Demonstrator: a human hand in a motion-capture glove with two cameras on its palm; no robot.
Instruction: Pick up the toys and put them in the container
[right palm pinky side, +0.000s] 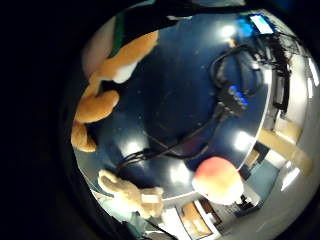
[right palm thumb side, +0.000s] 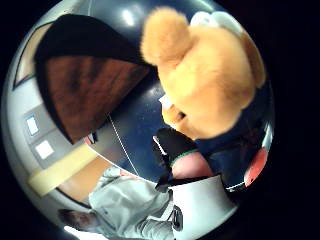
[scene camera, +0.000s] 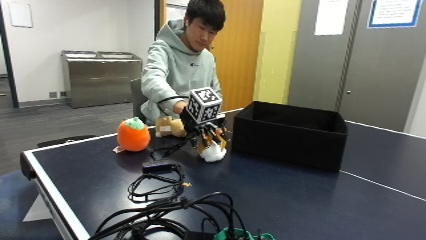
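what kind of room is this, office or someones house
Probably an office or institutional common room, not a house: a table tennis table serves as the work surface, with steel waste bins along the wall and notices on grey doors.

Orange-and-white plush toy (scene camera: 212, 146); orange toy with green top (scene camera: 133, 135); tan toy (scene camera: 170, 127); black container (scene camera: 290, 133); dark blue table (scene camera: 299, 200).

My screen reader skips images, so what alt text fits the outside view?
A seated person's gloved right hand holds an orange and white plush toy on a dark table, beside a black container. An orange pumpkin-like toy sits nearby.
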